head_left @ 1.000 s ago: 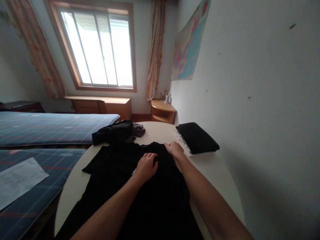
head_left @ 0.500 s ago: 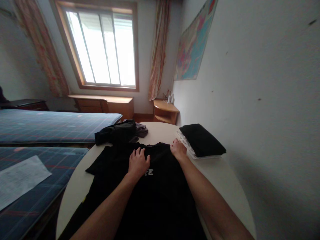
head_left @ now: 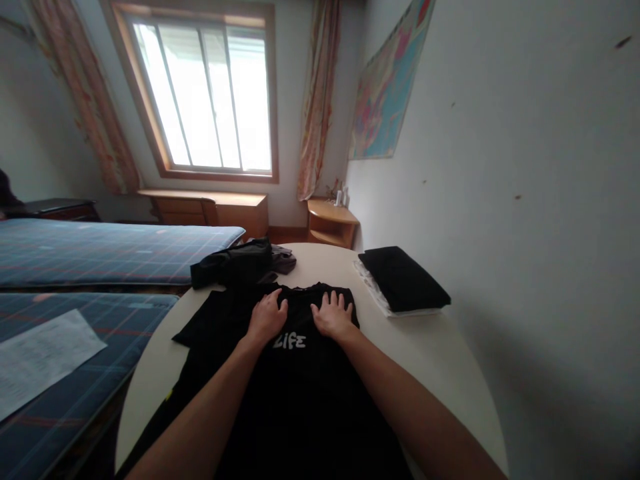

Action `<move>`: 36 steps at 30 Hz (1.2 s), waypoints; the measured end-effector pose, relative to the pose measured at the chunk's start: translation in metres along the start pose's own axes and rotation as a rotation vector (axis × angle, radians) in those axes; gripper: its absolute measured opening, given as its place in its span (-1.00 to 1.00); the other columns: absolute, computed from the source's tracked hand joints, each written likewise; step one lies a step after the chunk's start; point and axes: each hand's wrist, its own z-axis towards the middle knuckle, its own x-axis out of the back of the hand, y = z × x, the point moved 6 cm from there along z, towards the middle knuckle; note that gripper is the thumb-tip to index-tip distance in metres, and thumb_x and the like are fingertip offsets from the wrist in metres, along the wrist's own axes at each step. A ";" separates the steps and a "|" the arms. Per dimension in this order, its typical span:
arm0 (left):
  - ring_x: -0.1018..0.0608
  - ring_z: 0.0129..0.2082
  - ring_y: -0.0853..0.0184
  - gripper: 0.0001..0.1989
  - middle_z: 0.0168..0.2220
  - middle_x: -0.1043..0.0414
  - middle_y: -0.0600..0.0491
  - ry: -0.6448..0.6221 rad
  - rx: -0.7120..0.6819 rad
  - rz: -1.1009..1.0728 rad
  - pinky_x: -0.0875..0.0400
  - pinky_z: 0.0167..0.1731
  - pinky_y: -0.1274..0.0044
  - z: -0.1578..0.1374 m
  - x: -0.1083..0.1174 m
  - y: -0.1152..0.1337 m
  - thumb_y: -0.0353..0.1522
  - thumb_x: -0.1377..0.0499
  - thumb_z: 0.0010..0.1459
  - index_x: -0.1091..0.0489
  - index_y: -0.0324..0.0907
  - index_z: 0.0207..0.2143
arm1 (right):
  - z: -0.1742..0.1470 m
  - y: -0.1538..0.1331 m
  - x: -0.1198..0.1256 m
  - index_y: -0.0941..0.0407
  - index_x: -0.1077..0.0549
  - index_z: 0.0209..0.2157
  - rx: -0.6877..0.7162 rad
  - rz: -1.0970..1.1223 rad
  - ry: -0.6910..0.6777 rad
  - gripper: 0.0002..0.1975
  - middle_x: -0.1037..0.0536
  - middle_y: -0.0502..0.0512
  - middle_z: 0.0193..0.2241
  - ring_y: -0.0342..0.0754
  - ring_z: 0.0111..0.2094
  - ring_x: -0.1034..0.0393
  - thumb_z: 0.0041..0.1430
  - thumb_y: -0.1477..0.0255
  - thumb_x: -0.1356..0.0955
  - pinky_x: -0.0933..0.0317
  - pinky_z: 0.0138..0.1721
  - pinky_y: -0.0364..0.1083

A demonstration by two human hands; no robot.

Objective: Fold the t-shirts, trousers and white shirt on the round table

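A black T-shirt (head_left: 300, 413) with white lettering on its chest lies spread over the round table, its collar pointing away from me. My left hand (head_left: 267, 317) rests on the shirt left of the collar, fingers apart. Flat on the cloth to the right of the collar is my right hand (head_left: 333, 315), its fingers spread. Neither hand grips the fabric. The left sleeve (head_left: 200, 320) sticks out to the side, while on the right no sleeve shows beyond the shirt's edge. My forearms cover parts of the shirt.
The cream round table (head_left: 450, 387) carries a folded stack of black and white clothes (head_left: 405, 280) at the right. A heap of dark clothes (head_left: 235, 263) lies at its far left. Beds with plaid mattresses (head_left: 115, 250) stand to the left, one bearing a paper sheet (head_left: 45, 360).
My right hand has moved left from the shirt's right shoulder edge and opened onto the cloth. My left hand has shifted slightly left, and more of the lettering shows.
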 end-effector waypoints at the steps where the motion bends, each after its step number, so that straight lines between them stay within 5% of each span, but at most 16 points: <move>1: -0.42 0.17 0.15 -0.52 0.17 -0.39 -0.17 0.002 0.003 -0.005 -0.23 0.18 0.40 0.000 0.001 -0.001 -0.29 0.01 0.31 -0.28 -0.31 0.20 | 0.000 0.003 -0.004 0.24 0.03 0.38 0.004 0.010 -0.027 -0.28 0.10 0.29 0.40 0.28 0.39 0.27 0.36 0.08 -0.06 0.32 0.30 0.30; 4: -0.33 0.24 0.06 -0.50 0.22 -0.33 -0.17 -0.015 0.032 0.072 -0.17 0.22 0.30 -0.002 0.001 -0.004 -0.24 0.00 0.30 -0.28 -0.29 0.21 | 0.005 0.013 -0.007 0.18 0.14 0.41 0.034 0.027 -0.058 -0.29 0.23 0.15 0.43 0.17 0.41 0.42 0.38 0.09 0.02 0.49 0.33 0.24; 11: -0.10 0.34 -0.17 -0.38 0.36 -0.05 -0.21 -0.196 0.008 0.273 -0.03 0.23 0.06 -0.002 -0.009 -0.001 -0.11 -0.02 0.26 -0.20 -0.20 0.30 | 0.018 0.024 -0.007 0.14 0.09 0.40 0.070 0.024 -0.022 -0.31 0.19 0.10 0.42 0.13 0.41 0.37 0.37 0.11 0.02 0.47 0.34 0.21; 18: -0.19 0.32 -0.06 -0.40 0.34 -0.11 -0.16 -0.249 -0.057 0.265 -0.11 0.23 0.18 0.014 -0.004 -0.009 -0.10 0.05 0.30 -0.20 -0.16 0.30 | 0.033 0.037 -0.005 0.11 0.10 0.41 0.139 -0.031 -0.036 -0.31 0.18 0.06 0.42 0.10 0.42 0.37 0.37 0.08 0.03 0.45 0.35 0.19; 26: -0.06 0.38 0.01 -0.44 0.38 -0.03 -0.10 -0.199 -0.098 0.234 0.00 0.28 0.20 0.012 -0.013 -0.006 -0.12 0.10 0.35 -0.18 -0.15 0.30 | 0.060 0.049 0.001 0.07 0.08 0.40 0.174 -0.047 -0.039 -0.33 0.18 0.03 0.42 0.07 0.42 0.36 0.38 0.07 0.01 0.41 0.35 0.16; 32: -0.05 0.38 0.03 -0.44 0.38 -0.03 -0.07 -0.150 -0.131 0.231 0.02 0.29 0.20 0.007 -0.015 -0.005 -0.10 0.03 0.31 -0.20 -0.10 0.29 | 0.050 0.042 0.013 0.08 -0.07 0.36 0.196 -0.061 0.052 -0.37 0.04 0.09 0.40 0.10 0.40 0.27 0.39 0.10 -0.03 0.38 0.34 0.14; 36: -0.08 0.37 0.01 -0.44 0.36 -0.07 -0.12 -0.117 -0.142 0.202 0.00 0.28 0.19 0.006 -0.010 -0.002 -0.10 0.01 0.30 -0.25 -0.14 0.26 | 0.020 0.024 0.033 0.12 -0.30 0.22 0.303 -0.106 0.224 -0.50 -0.22 0.23 0.29 0.15 0.28 -0.04 0.40 0.21 -0.09 0.18 0.28 0.12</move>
